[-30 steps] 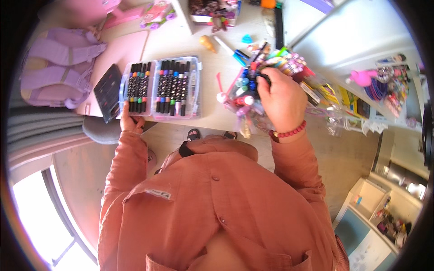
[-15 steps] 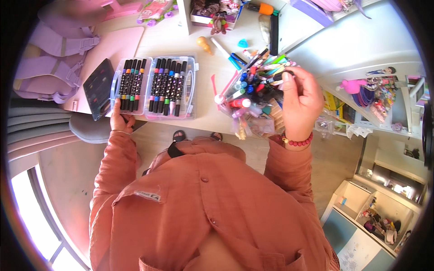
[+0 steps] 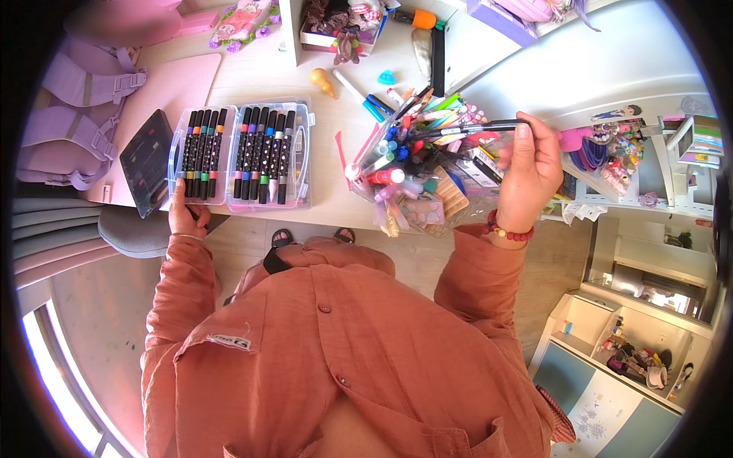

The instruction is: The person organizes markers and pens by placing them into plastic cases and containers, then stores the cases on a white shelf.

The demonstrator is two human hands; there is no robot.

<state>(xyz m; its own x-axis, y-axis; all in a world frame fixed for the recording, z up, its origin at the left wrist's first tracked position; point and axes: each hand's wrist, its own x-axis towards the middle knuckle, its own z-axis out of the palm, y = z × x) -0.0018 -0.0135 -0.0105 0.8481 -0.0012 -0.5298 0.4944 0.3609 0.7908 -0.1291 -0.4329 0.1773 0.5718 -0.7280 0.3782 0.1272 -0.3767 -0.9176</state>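
Observation:
An open clear plastic marker case [image 3: 307,179] lies on the desk, both halves holding rows of black dotted markers [image 3: 263,153] with coloured bands. My left hand [image 3: 188,214] grips its near left corner, thumb on top and fingers curled beneath. Over on the right, my right hand [image 3: 532,162] pinches the end of slim black pen-like sticks [image 3: 477,128], held almost level. Their far ends overlap a crowded heap of pens and pencils [image 3: 450,118]; whether they still touch it I cannot tell. Beside the heap's near side is a red-and-white marker [image 3: 385,176].
A dark tablet-like panel [image 3: 145,164] leans left of the case on a pink mat [image 3: 179,88]. A gourd-shaped item [image 3: 321,81] and loose pens [image 3: 359,95] lie farther back. Shelf walls [image 3: 550,69] bound the right; a grey chair seat [image 3: 137,233] sits under the front edge.
My right hand has moved right and drawn the slim black sticks outward from the heap, showing more of their length. My left hand keeps its grip on the case. The whole view has shifted slightly.

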